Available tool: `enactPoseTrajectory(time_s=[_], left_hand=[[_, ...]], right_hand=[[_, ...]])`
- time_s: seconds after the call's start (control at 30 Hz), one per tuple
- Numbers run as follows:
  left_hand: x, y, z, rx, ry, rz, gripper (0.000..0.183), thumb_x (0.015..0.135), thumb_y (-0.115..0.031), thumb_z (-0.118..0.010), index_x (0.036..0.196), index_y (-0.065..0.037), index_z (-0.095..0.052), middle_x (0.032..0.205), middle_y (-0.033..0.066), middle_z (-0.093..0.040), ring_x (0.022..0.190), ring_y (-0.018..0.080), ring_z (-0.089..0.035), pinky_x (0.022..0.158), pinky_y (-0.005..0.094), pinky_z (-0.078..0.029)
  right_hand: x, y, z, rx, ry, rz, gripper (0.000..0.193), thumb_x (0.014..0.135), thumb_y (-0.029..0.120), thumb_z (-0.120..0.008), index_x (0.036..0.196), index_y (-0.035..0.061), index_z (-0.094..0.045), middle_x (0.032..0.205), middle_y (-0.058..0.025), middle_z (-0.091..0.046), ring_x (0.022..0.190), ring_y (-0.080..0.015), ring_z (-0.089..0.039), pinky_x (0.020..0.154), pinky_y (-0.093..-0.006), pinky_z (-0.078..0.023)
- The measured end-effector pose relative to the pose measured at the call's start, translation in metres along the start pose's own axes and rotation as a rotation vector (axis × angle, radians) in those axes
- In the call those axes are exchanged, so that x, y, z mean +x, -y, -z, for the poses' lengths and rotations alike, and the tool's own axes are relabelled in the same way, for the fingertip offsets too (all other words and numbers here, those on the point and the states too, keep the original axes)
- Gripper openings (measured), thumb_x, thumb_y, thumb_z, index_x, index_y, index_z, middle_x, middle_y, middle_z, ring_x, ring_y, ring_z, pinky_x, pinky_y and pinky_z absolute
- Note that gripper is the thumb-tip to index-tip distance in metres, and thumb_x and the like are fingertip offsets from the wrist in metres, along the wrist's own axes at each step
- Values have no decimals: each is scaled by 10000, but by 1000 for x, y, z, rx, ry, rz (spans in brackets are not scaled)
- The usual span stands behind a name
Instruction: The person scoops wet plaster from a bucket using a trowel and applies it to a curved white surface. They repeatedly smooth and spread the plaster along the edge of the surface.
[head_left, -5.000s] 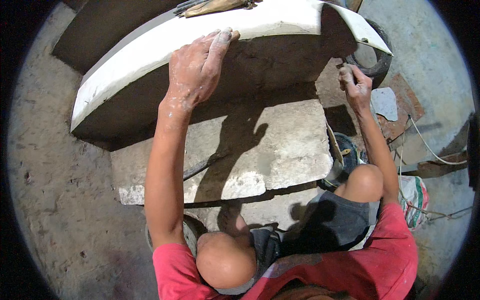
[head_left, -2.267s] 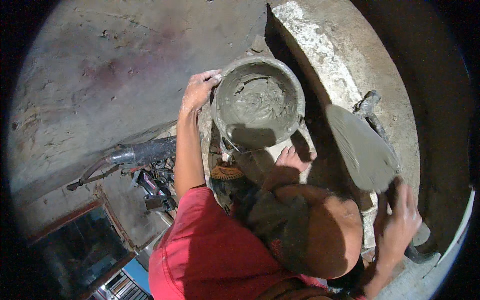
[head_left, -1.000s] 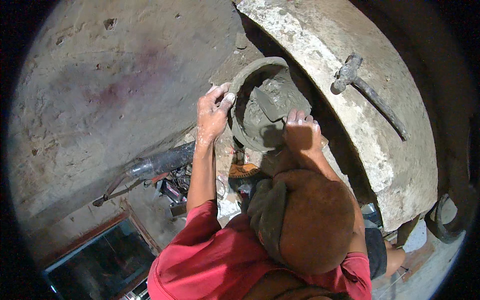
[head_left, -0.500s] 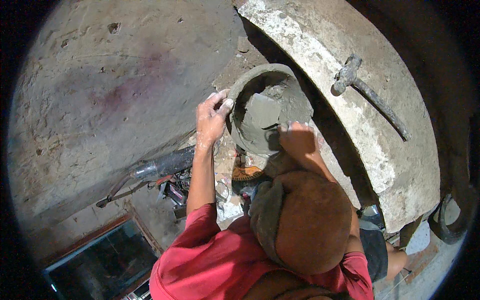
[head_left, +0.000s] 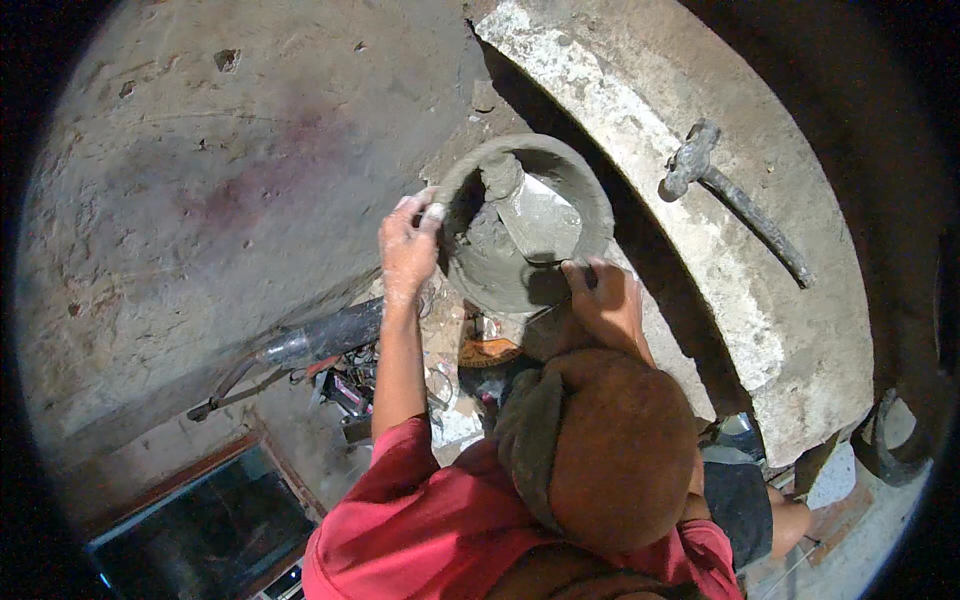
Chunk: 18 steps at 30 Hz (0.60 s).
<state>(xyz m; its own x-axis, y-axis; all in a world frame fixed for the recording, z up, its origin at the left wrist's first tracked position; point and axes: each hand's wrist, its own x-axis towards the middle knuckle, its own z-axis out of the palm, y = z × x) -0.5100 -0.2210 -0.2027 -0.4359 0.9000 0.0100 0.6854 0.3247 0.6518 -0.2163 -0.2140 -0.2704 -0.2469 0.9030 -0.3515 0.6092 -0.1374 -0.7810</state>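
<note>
Grey wet mortar coats the inside of a round pan [head_left: 495, 275], which sits tilted between the person's two hands, just in front of a bent knee [head_left: 620, 450] and close against the inner edge of a curved concrete ring [head_left: 760, 290]. The left hand [head_left: 408, 245], smeared with cement, is closed over the pan's left rim, fingers hooked on the edge. The right hand [head_left: 605, 300] is wrapped around the handle of a trowel [head_left: 540, 215], whose flat blade lies inside the pan with mortar on it and points up toward the far rim; the handle itself is hidden under the fingers, so the exact grip is hard to make out. On top of the concrete ring, well apart from the pan, lies a hammer [head_left: 735, 200] crusted with cement. To the left, a rough plastered surface [head_left: 230, 190] fills much of the view, and below the left forearm a dark metal tool [head_left: 300, 350] rests among small scraps and litter.
</note>
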Motion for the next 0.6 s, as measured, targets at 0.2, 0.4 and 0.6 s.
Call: enactPoseTrajectory(time_s=[0.2,0.4,0.6], left_hand=[[52,68,16,-140,26,291,360,980,-183,-676,1291,-34,-777,1105,82,-782,963,202,-686,889,359,-536],[86,77,21,-274,201,555,449,1045,-272,-577,1362,5,-732,1290,114,-721,1139,217,-655,935,362,-528],[76,-43,-13,413,-66,-255,475,1079,-220,-594,1487,21,-619,1451,227,-664,1338,375,-627,1133,433,-468]], right_hand=[[-13,15,52,168,-16,211,266,914,213,-801,1075,3,-786,1054,-239,-781,945,-399,-776,851,-434,-612],[-54,17,141,125,-315,405,383,948,329,-762,1193,38,-729,1134,-240,-756,1070,-415,-742,884,-507,-597],[-162,-17,253,74,-404,246,466,896,282,-774,1260,16,-656,1087,-261,-724,1015,-456,-719,864,-514,-570]])
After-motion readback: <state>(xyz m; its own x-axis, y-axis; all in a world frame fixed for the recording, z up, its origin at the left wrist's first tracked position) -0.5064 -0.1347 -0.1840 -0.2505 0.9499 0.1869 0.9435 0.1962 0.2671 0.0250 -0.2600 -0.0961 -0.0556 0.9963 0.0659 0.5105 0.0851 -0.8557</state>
